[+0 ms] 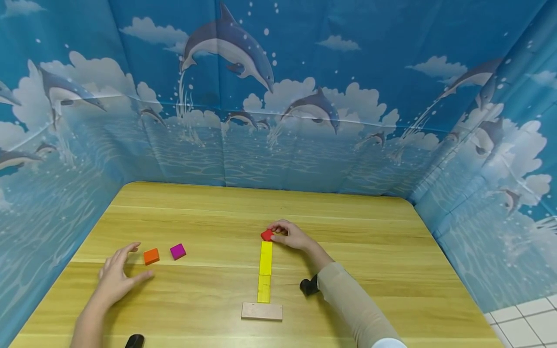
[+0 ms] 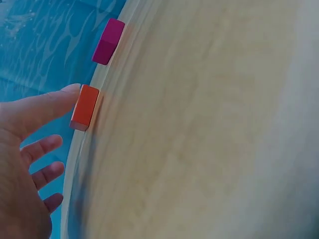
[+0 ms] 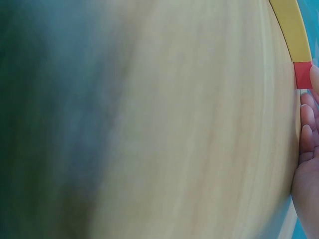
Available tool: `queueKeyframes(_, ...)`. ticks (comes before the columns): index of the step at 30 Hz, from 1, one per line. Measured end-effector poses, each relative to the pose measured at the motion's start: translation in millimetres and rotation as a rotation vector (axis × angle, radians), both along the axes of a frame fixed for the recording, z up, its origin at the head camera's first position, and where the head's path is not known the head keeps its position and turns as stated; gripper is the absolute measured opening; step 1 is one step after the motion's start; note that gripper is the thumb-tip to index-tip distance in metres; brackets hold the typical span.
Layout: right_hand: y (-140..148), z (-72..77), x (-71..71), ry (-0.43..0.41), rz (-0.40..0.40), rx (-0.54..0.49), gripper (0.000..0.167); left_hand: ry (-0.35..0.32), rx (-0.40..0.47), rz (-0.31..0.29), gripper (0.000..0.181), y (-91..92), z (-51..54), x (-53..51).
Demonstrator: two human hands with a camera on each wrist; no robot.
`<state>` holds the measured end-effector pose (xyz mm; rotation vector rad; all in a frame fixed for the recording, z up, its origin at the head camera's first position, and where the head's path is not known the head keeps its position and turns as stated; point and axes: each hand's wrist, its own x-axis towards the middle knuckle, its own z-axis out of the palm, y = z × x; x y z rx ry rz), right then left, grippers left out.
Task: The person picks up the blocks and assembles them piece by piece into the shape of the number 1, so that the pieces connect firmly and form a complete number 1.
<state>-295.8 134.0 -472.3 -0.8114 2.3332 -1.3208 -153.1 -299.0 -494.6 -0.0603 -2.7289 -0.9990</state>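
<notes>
My right hand [image 1: 292, 236] pinches a red block [image 1: 267, 235] between thumb and fingers at the far end of a line of yellow blocks. The long yellow block [image 1: 266, 258] lies just below the red one, and a shorter yellow block [image 1: 263, 289] follows it. A pale wooden plank [image 1: 262, 311] lies crosswise at the near end. In the right wrist view the red block [image 3: 303, 75] meets the yellow end. On the left, my left hand [image 1: 115, 278] is spread with nothing held, beside an orange block [image 1: 151, 256]. A magenta block [image 1: 178, 251] sits just beyond that.
The wooden table [image 1: 348, 222] has blue dolphin-print curtains [image 1: 278, 145] around its far side and flanks. A black object [image 1: 310, 286] shows beside the right forearm, and another black piece [image 1: 135, 340] at the lower left edge. Tiled floor [image 1: 522, 319] appears at lower right.
</notes>
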Motion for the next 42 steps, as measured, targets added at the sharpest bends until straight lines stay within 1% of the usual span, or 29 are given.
queueKeyframes(9, 0.8, 1.3, 0.2, 0.01, -0.005, 0.003, 0.032, -0.002, 0.017, -0.002, 0.078, -4.4, -8.8, -1.9)
queueKeyframes(18, -0.4, 0.5, -1.1, 0.004, 0.003, 0.007, 0.033, -0.006, 0.024, 0.013, 0.073, -7.3, -15.8, -4.2)
queueKeyframes(30, 0.0, -1.0, -1.9, 0.005, 0.003, 0.006, 0.032, -0.005, 0.018, 0.029, 0.06, -8.1, -19.7, -6.1)
queueKeyframes(37, 0.0, -1.4, -1.5, 0.002, -0.002, 0.0, 0.031, 0.012, -0.006, 0.042, 0.048, -6.6, -21.1, -6.2)
queueKeyframes(42, -0.3, -0.6, -0.5, 0.001, -0.008, -0.001, 0.031, 0.009, -0.024, 0.059, 0.046, -6.2, -22.8, -6.3)
